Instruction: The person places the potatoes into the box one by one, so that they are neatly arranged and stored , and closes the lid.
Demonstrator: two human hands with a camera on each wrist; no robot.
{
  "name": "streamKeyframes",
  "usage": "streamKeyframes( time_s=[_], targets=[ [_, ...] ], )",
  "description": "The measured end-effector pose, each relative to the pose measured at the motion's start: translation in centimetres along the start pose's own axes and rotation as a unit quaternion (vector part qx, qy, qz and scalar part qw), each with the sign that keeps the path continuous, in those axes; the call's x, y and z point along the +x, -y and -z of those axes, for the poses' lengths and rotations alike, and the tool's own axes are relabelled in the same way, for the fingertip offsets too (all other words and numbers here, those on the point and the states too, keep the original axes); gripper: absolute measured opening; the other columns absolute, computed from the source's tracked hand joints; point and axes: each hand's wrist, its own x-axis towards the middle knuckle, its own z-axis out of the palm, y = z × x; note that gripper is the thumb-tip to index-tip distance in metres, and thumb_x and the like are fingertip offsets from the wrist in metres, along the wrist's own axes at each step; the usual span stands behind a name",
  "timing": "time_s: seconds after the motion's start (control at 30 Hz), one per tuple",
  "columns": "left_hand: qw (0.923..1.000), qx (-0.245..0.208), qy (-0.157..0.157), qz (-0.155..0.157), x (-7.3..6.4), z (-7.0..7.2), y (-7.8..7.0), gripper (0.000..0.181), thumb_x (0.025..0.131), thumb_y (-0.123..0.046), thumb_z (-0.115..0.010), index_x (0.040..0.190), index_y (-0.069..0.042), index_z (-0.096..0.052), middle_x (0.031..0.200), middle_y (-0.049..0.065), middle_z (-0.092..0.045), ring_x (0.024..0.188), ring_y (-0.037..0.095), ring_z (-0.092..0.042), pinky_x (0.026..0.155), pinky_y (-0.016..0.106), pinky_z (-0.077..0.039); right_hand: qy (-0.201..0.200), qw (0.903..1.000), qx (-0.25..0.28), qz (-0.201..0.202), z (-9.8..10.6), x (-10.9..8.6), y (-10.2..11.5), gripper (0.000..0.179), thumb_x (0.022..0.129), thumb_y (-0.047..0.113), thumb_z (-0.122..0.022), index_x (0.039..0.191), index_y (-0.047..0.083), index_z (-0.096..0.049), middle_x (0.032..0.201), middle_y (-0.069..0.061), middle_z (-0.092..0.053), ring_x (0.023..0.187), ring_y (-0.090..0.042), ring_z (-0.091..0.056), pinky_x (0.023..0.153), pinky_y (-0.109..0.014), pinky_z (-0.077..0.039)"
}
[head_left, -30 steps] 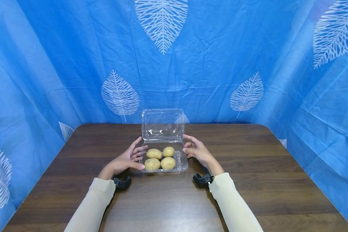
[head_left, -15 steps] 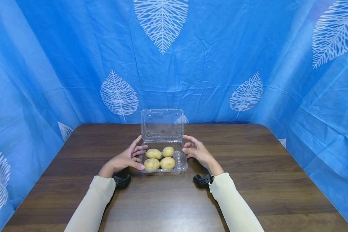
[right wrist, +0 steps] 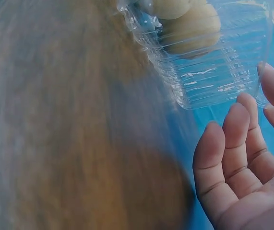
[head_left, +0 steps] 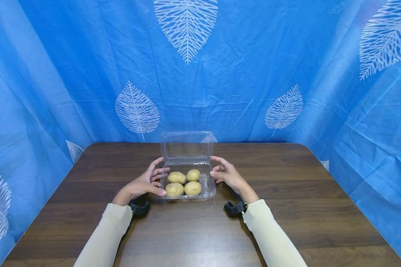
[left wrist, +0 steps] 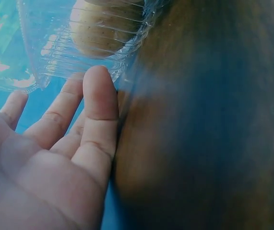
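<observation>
A clear plastic clamshell box (head_left: pixel 208 187) stands at mid-table in the head view, its hinged lid (head_left: pixel 187 146) raised at the back. Several pale yellow potatoes (head_left: pixel 192 188) sit in the base, mostly toward its left. My left hand (head_left: pixel 143 185) holds the left side, thumb at the front corner and forefinger reaching to the hinge. On the opposite side, my right hand (head_left: pixel 232 177) holds the box wall between thumb and fingers, forefinger near the hinge. Both wrist views show fingertips at the ribbed plastic wall, with a potato (left wrist: pixel 103 28) behind it on the left.
A dark brown wooden table (head_left: pixel 200 230) extends around the box. Behind it hangs a blue curtain (head_left: pixel 234 74) with white leaf prints. Black straps (head_left: pixel 139 208) circle both wrists below pale sleeves (head_left: pixel 270 230).
The lid's top edge has dropped lower and looks blurred and slightly wider, as if tipping forward. Both hands and the potatoes stay almost where they were.
</observation>
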Motion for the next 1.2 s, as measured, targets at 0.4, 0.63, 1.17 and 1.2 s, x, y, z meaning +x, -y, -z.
streamKeyframes(
  time_s=[0.4,0.63,1.17,1.2],
  targets=[
    [0.9999,-0.009,-0.004,-0.013,-0.11,0.05,0.15,0.124,0.087,-0.008,-0.089,0.170,-0.006,0.004,0.171,0.039,-0.019,0.157,0.058,-0.021,0.099,0.025,-0.051,0.013,0.9991,-0.019,0.034,-0.14,-0.08,0.14,0.064,0.103,-0.007,-0.063,0.160,-0.002,-0.035,0.095,-0.003,-0.061,0.080,-0.014,-0.061,0.069,-0.026,-0.055],
    [0.9999,-0.003,-0.005,-0.014,-0.09,0.05,0.09,0.119,0.087,-0.008,-0.088,0.167,-0.004,0.000,0.171,0.038,-0.021,0.155,0.058,-0.025,0.101,0.026,-0.052,0.004,0.9988,-0.021,0.044,-0.38,-0.08,0.06,0.055,0.102,-0.008,-0.062,0.152,-0.005,-0.038,0.095,-0.003,-0.060,0.078,-0.013,-0.061,0.068,-0.025,-0.054],
    [0.9996,0.020,-0.020,0.000,-0.21,-0.12,-0.30,0.105,0.088,-0.011,-0.089,0.158,-0.006,-0.012,0.167,0.040,-0.023,0.153,0.058,-0.033,0.115,0.055,-0.048,0.002,0.9994,-0.031,0.018,0.06,-0.47,0.17,0.043,0.101,-0.005,-0.064,0.141,-0.007,-0.048,0.097,-0.005,-0.064,0.081,-0.014,-0.066,0.071,-0.025,-0.058],
    [0.9995,0.022,-0.021,0.003,-0.21,-0.12,-0.30,0.105,0.088,-0.011,-0.089,0.159,-0.007,-0.012,0.168,0.040,-0.021,0.153,0.059,-0.032,0.116,0.060,-0.046,0.007,0.9993,-0.033,0.016,0.10,-0.53,0.24,0.044,0.100,-0.005,-0.063,0.142,-0.007,-0.048,0.097,-0.006,-0.064,0.082,-0.015,-0.066,0.071,-0.026,-0.058]
  ],
)
